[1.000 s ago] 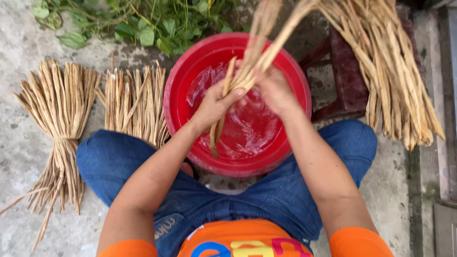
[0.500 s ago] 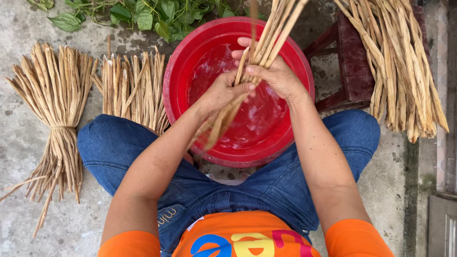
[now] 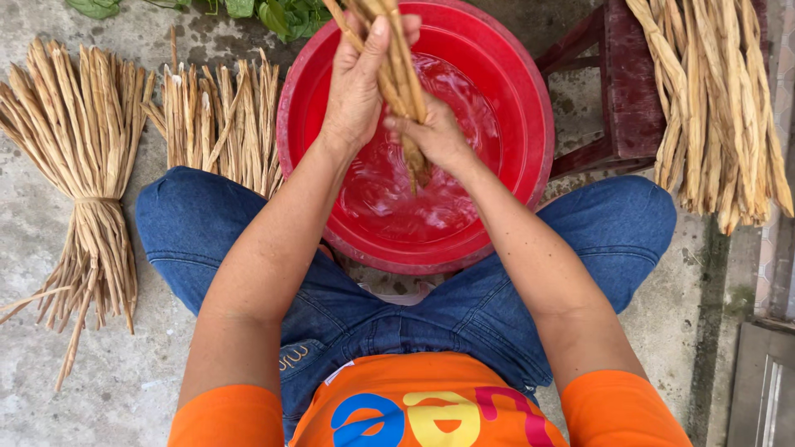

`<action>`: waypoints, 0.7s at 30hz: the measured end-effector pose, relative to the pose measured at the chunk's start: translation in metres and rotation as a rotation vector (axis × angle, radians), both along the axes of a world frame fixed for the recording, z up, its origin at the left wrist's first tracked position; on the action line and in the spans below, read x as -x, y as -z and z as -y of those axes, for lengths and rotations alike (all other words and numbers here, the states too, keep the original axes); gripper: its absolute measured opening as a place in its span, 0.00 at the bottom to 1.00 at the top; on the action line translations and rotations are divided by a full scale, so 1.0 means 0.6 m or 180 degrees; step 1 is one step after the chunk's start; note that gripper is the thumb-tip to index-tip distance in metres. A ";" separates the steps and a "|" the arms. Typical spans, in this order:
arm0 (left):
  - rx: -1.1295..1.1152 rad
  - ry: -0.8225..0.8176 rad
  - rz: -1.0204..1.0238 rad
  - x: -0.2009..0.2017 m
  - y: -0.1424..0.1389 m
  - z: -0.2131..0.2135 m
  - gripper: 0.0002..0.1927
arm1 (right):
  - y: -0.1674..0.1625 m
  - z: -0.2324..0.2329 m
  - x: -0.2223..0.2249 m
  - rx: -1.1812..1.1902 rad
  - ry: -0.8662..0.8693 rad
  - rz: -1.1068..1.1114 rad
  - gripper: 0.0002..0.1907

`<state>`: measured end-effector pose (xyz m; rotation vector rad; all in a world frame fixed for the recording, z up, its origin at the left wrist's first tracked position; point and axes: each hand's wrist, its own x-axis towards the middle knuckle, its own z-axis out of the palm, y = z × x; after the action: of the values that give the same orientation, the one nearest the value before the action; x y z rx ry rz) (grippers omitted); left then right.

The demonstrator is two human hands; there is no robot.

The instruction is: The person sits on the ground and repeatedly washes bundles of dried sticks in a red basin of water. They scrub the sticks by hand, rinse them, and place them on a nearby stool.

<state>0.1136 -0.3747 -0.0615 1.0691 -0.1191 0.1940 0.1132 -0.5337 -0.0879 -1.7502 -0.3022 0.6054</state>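
Observation:
A small bunch of tan dried stalks (image 3: 399, 79) stands nearly upright over a red basin (image 3: 530, 132) of water, its lower end dipped in. My left hand (image 3: 356, 87) wraps around the bunch from the left, thumb raised along it. My right hand (image 3: 435, 136) grips the same bunch lower down, just above the water. The basin sits on the concrete between my knees.
A tied sheaf of stalks (image 3: 79, 165) lies at the left, with a shorter bunch (image 3: 217, 120) beside the basin. More stalks (image 3: 716, 108) rest on a dark red stool (image 3: 621, 91) at the right. Green leaves (image 3: 281, 12) lie beyond the basin.
The bunch has swung from a slant to nearly upright, and both hands have shifted up along it over the water. The camera view has tilted slightly.

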 end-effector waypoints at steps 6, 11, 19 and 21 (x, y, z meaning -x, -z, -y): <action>-0.0401 0.0632 -0.0657 0.017 0.041 0.054 0.50 | 0.001 0.012 -0.038 0.0180 0.0639 0.0660 0.25; 0.0409 0.0639 -0.1230 0.001 0.067 0.061 0.54 | 0.025 -0.035 0.015 -0.0529 0.0523 0.0634 0.36; 0.0538 0.0641 -0.1419 -0.009 0.101 0.095 0.54 | 0.060 -0.019 -0.015 -0.0156 0.0866 0.0897 0.37; 0.0700 0.0767 -0.1359 -0.010 0.107 0.103 0.49 | 0.065 -0.015 -0.028 -0.0104 0.1109 0.0901 0.36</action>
<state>0.1195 -0.4363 -0.1257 0.8479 0.1554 -0.2353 0.1301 -0.5247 -0.1268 -1.8031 -0.1933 0.1009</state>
